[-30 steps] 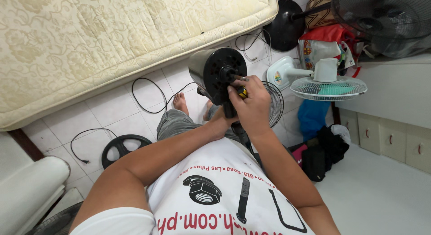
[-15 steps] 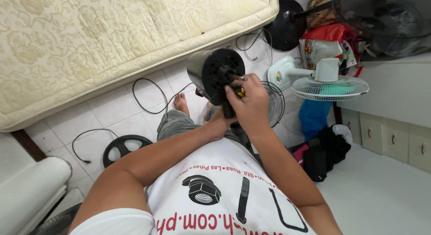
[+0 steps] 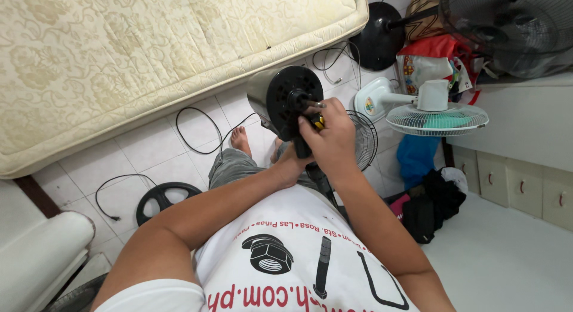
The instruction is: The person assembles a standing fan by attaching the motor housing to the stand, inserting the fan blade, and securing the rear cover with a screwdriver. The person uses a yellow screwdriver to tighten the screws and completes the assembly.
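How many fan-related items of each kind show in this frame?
Black fan motor housing, by the right hand: 1
Assembled small white fan: 1
Dark fan guard behind the hands: 1
Large dark fan head, top right: 1
Round black stand base: 1
Black ring part on the floor: 1
Total: 6

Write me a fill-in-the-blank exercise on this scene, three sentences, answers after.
1. The right hand holds a small tool with a yellow and ____ handle against the fan motor.
2. The motor's housing is ____ in colour.
3. A round black grille part lies on the ____ floor beside a black cord.

Answers: black; black; tiled
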